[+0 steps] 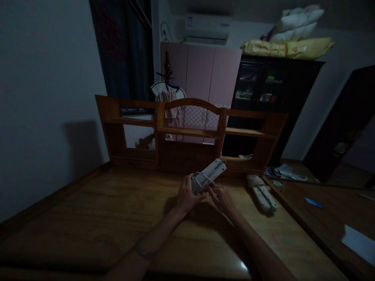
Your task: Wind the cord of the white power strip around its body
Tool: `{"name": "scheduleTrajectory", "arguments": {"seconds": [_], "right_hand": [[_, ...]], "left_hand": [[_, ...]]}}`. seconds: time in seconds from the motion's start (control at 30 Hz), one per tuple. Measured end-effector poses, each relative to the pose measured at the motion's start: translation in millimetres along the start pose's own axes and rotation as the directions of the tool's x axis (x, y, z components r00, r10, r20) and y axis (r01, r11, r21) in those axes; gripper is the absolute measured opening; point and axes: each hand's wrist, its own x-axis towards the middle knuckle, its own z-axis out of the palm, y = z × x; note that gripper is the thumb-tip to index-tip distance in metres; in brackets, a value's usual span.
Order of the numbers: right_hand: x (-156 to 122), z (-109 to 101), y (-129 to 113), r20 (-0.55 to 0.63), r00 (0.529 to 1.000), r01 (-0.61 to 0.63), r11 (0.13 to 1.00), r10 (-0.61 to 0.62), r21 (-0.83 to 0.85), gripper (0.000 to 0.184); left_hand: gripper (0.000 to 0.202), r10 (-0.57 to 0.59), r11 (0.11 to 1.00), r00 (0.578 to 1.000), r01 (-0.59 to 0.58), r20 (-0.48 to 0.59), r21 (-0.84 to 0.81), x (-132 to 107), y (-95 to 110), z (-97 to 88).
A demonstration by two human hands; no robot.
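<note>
A white power strip [213,170] is held up over the wooden desk [117,218], tilted with its far end to the upper right. Its grey-white cord [198,183] is wound around the near end. My left hand [187,195] is closed around that wound end. At the strip's right side, my right hand [221,198] has its fingers pinched on a loop of the cord. A second power strip [261,194], its cord also wrapped round it, lies on the desk to the right of my hands.
A wooden shelf unit [190,133] stands along the desk's far edge. To the right is a lower brown surface [301,218] with a blue card [313,202] and a white sheet [359,244]. A white wall [52,97] borders the left.
</note>
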Motion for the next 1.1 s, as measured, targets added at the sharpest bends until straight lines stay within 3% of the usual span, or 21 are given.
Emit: {"name": "scheduleTrajectory", "arguments": {"seconds": [0.5, 1.1], "right_hand": [[0.7, -0.2, 2.5, -0.107, 0.994, -0.023, 0.998, 0.017, -0.055, 0.036], [0.9, -4.1, 2.2, -0.112, 0.992, -0.066, 0.993, 0.055, -0.098, 0.05]], "left_hand": [[0.076, 0.072, 0.986, 0.997, -0.077, 0.036, 0.145, 1.7, -1.4, -7.7], [0.076, 0.061, 0.989, 0.997, -0.068, 0.053, 0.129, 0.2, -2.7, -4.8]]}}
